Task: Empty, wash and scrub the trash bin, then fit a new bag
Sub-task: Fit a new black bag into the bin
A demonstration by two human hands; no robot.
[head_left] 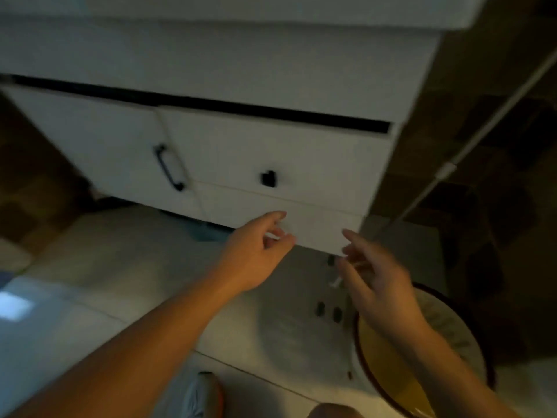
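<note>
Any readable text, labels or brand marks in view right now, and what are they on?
None readable.
White cabinet fronts: plain, no lettering.
White round lid beside the yellow-lined bin: faint embossed marks, too blurred to read.

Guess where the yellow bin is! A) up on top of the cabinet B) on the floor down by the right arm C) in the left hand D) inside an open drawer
B: the yellow bin sits on the tiled floor at lower right, partly behind the right arm, below the white cabinet, whose drawers look closed.
</note>
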